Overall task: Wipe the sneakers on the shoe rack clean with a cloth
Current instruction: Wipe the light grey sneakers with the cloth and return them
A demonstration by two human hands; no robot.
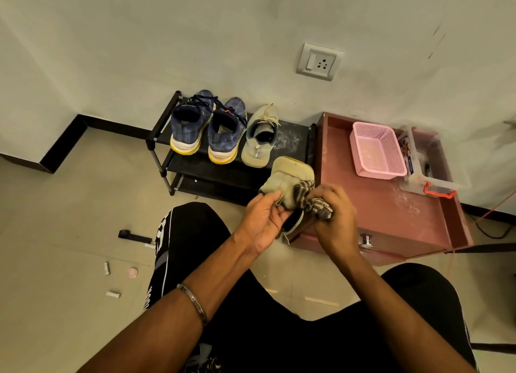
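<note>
— What have you got in your hands?

— My left hand [262, 219] grips a beige fabric sneaker [287, 185], sole up, in front of the black three-tier shoe rack [164, 138]. My right hand [333, 219] pinches a bunched striped black-and-white cloth [312, 201] against it.

— And on the rack?

— Two navy sneakers with yellow soles [206, 127], and beside them the other beige sneaker [261, 138].

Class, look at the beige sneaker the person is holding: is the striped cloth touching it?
Touching. The head view shows the striped cloth, gripped in the right hand, pressed against the sole of the beige sneaker that the left hand holds.
</note>
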